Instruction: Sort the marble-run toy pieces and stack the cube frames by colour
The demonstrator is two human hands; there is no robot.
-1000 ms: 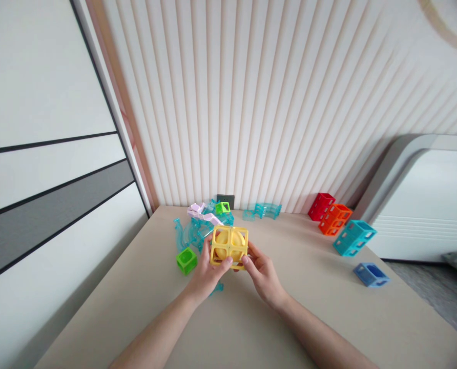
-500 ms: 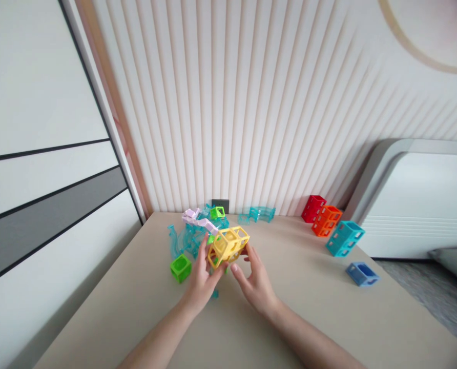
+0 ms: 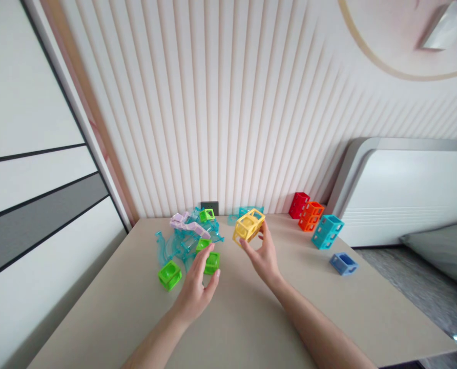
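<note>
My right hand (image 3: 264, 254) grips a yellow open-frame block piece (image 3: 249, 225), made of joined cubes, and holds it above the table. Its thumb lies at the near side and its fingers behind. To the left, my left hand (image 3: 196, 287) has thumb and fingers apart with nothing between them. Just beyond that hand is a green cube block (image 3: 212, 263), partly behind the fingers. Another green cube (image 3: 170, 275) rests farther left, and a third green piece (image 3: 203, 245) lies behind the fingertips.
Clear teal track pieces (image 3: 182, 243) are heaped at the back left, topped by a lilac track piece (image 3: 190, 225). On the right stand red (image 3: 299, 205), orange (image 3: 311, 216) and teal block stacks (image 3: 327, 231), with a blue block (image 3: 344, 263) nearer the table's right edge.
My left hand has let go of the yellow piece and drawn left, fingers apart. The right hand has carried the yellow piece to the right. The view has shifted slightly right.
</note>
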